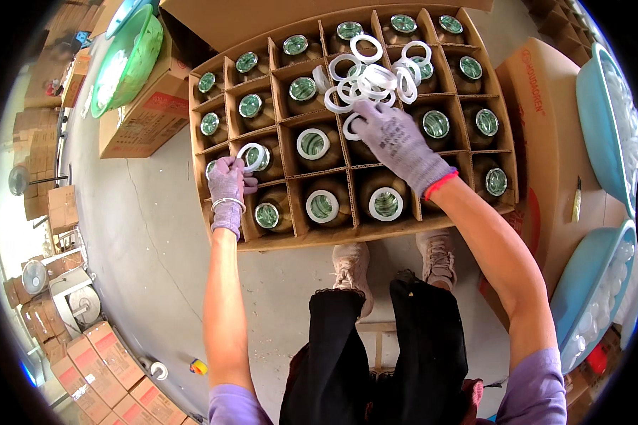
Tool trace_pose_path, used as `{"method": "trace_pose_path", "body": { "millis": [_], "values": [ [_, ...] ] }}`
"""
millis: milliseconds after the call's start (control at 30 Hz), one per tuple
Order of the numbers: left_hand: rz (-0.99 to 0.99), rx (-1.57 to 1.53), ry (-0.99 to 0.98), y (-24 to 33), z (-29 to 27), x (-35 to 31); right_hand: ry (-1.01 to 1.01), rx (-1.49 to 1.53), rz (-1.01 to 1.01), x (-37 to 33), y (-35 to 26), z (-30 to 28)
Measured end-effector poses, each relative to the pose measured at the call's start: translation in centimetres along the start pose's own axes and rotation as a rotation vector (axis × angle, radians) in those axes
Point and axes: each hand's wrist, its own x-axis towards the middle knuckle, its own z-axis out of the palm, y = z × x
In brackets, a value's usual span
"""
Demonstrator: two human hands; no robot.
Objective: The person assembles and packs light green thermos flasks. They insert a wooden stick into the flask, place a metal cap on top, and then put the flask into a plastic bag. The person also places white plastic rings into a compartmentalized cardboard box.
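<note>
A divided cardboard carton (290,239) holds glass jars, one per compartment, with greenish mouths showing. My left hand (228,185), gloved in purple-grey, pinches a white ring (241,151) over a jar's mouth near the carton's left side. White rings sit around the mouths of three jars, such as the front-row jar (322,206). At the edge of a loose heap of white rings (376,81) on the jars and dividers, my right hand (397,142) has its fingertips closed on another white ring (347,127). Its fingers partly hide the jar below.
Blue tubs (595,283) of clear round pieces stand along the right, beside a large carton (546,127). A green basin (138,64) rests on a carton (145,120) at the far left. Stacked boxes (110,361) line the left. My shoes (351,265) are below the carton's front edge.
</note>
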Motion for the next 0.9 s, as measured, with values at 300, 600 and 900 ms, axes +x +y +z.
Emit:
{"method": "trace_pose_path", "body": {
  "millis": [300,600,900],
  "values": [
    [0.374,0.914,-0.072,-0.1,0.4,0.0,0.020,-0.076,-0.029,-3.9,1.7,-0.5],
    [0.616,1.158,0.034,-0.8,1.7,0.6,0.033,0.058,-0.020,-6.4,0.1,0.5],
    [1.199,0.883,0.006,8.7,10.1,-2.4,0.281,0.182,0.220,-2.6,1.0,-2.5]
  ]
}}
